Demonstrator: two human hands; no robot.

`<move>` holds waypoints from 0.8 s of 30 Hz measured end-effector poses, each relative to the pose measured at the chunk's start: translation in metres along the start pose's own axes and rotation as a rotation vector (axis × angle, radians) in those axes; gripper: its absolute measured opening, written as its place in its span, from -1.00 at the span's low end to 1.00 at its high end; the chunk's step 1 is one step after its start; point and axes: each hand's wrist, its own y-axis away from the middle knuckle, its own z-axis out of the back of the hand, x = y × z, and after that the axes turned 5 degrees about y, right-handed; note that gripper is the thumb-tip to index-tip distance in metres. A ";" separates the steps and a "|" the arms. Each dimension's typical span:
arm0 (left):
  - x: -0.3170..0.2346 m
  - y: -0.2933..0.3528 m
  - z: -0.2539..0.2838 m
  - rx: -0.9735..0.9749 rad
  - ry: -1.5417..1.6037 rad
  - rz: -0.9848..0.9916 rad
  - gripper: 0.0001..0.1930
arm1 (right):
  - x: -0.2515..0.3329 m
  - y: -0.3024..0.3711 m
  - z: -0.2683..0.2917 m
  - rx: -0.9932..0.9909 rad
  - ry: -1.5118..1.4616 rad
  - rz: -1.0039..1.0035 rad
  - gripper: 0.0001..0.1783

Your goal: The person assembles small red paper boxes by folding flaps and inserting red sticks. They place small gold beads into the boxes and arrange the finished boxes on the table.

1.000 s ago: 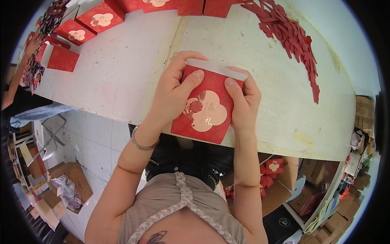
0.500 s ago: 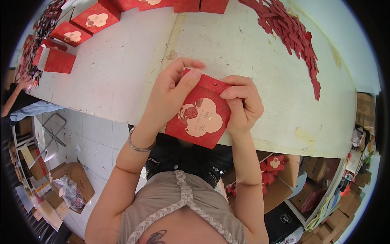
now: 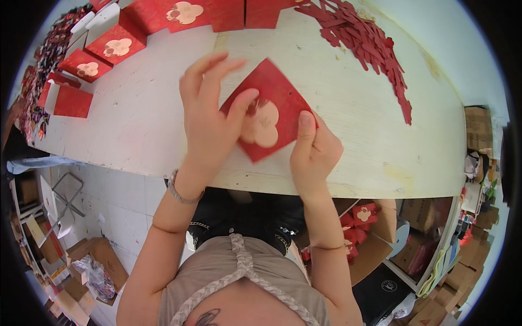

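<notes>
A red gift box (image 3: 272,81) with a pale four-lobed flower panel is held above the table's near edge, turned so that one corner points away from me. My right hand (image 3: 319,149) pinches its right corner, thumb on the front face, the other fingers mostly behind. At the box's left corner is my left hand (image 3: 206,117), with its fingers stretched out and apart, slightly blurred. Its thumb overlaps the flower panel; whether it presses there I cannot tell. A small hole shows near the box's upper right edge.
Red boxes (image 3: 117,41), some with white flaps up, line the white table's (image 3: 147,108) far left. Dark red strips (image 3: 367,41) lie heaped at the far right. Below the table stands a carton (image 3: 375,255) beside red boxes. A folding metal frame (image 3: 68,195) stands on the left floor.
The box has turned from nearly upright to a diamond position and moved away from me. My left fingers have lifted and spread. My right hand now grips the right corner with its thumb in front.
</notes>
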 end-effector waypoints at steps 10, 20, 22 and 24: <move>0.015 -0.018 0.003 -0.167 0.371 0.396 -0.78 | -0.060 -0.060 -0.027 0.364 -0.316 0.407 -0.63; 0.040 -0.012 0.003 -0.100 0.441 0.103 -0.88 | -0.198 -0.262 -0.047 0.327 0.868 0.048 -0.76; 0.039 -0.013 0.005 -0.082 0.505 0.125 -0.87 | -0.192 -0.265 -0.035 0.400 0.852 0.149 -0.76; 0.034 -0.014 0.003 -0.070 0.537 0.151 -0.87 | -0.202 -0.268 -0.021 0.360 0.636 0.025 -0.76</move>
